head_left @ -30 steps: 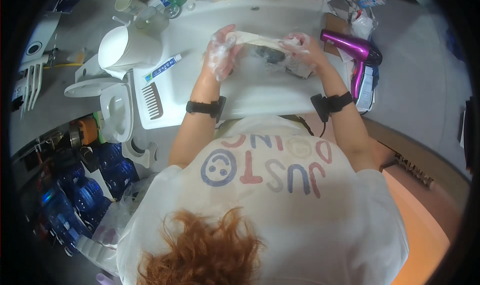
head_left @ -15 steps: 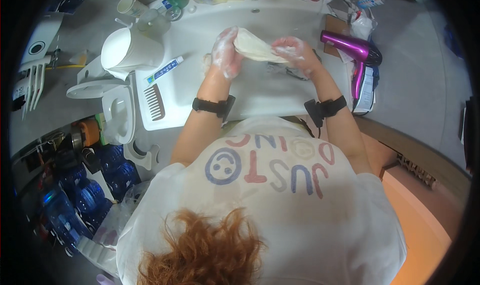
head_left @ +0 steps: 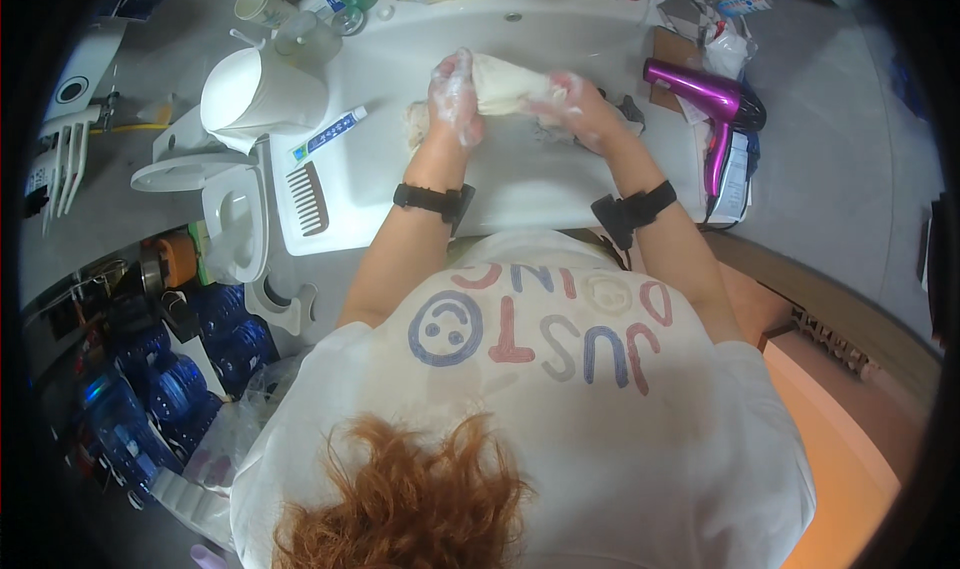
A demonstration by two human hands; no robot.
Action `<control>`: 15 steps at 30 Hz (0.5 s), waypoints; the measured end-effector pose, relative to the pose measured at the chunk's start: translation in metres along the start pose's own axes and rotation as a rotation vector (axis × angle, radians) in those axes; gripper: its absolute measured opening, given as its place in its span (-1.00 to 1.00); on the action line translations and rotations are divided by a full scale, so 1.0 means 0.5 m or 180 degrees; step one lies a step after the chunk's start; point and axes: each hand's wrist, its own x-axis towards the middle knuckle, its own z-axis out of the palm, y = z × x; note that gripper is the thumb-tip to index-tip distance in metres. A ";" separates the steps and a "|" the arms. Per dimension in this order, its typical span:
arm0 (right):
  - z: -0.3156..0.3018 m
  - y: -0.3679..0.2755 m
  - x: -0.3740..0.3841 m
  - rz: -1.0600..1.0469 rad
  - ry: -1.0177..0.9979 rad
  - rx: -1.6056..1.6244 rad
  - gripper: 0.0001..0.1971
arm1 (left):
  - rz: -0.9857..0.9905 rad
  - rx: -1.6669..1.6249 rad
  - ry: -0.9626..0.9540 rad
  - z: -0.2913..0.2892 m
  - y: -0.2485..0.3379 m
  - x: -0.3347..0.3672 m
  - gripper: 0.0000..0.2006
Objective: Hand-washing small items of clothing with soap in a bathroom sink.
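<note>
Over the white washbasin point(head_left: 520, 194), a cream-coloured wet cloth point(head_left: 503, 85) is stretched between my two hands. White suds cover my left hand point(head_left: 456, 99), which is closed on the cloth's left end. My right hand point(head_left: 576, 111), also soapy, grips the other end, its fingers partly hidden by foam and cloth. A dark grey cloth point(head_left: 632, 116) lies in the basin beside my right hand. Some beige fabric point(head_left: 415, 125) shows just left of my left wrist.
On the basin's left rim are a toothpaste tube point(head_left: 330, 135), a dark comb point(head_left: 307, 199) and a white bucket-like container point(head_left: 262, 99). A purple hair dryer point(head_left: 705, 96) rests on the right rim. Cups and bottles crowd the back. A small toilet-shaped white item point(head_left: 237, 204) stands left.
My right hand has come slightly inward and lower, turning over the cloth. My left hand has tilted more upright, and the cloth between them looks shorter and more bunched.
</note>
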 end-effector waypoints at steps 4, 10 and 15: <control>0.049 -0.008 0.029 -0.1129 0.1467 0.0233 -0.66 | -0.0434 -0.0487 -0.0345 -0.005 -0.056 0.017 -0.67; 0.061 -0.059 0.076 -0.0699 0.1493 -0.2574 -0.66 | -0.1027 -0.0385 -0.0542 0.040 -0.088 -0.016 -0.70; 0.105 -0.057 0.055 -0.0603 0.1009 -0.2668 -0.68 | -0.0698 -0.0604 -0.0261 0.025 -0.105 -0.017 -0.79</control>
